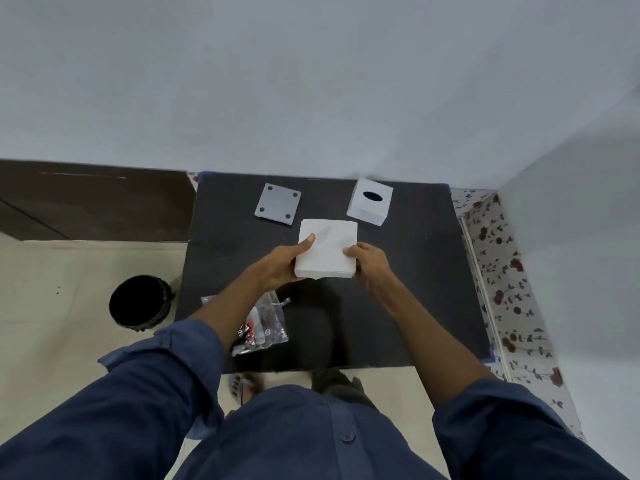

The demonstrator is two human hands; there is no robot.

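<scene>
A thick white stack of paper tissues point(329, 249) is held over the middle of the dark table point(415, 289). My left hand point(282, 265) grips its left edge, thumb on top. My right hand point(369, 259) grips its right edge, thumb on top too. Behind the stack on the right stands a white tissue box cover point(370, 201) with a dark oval slot. At the back left lies a grey square base plate point(278, 207) with a dark dot in each corner.
An empty clear plastic wrapper point(263, 325) with red print lies at the table's near left, partly under my left forearm. A black bin point(140, 303) stands on the floor to the left. A flower-patterned surface point(502, 271) borders the table on the right; walls close behind.
</scene>
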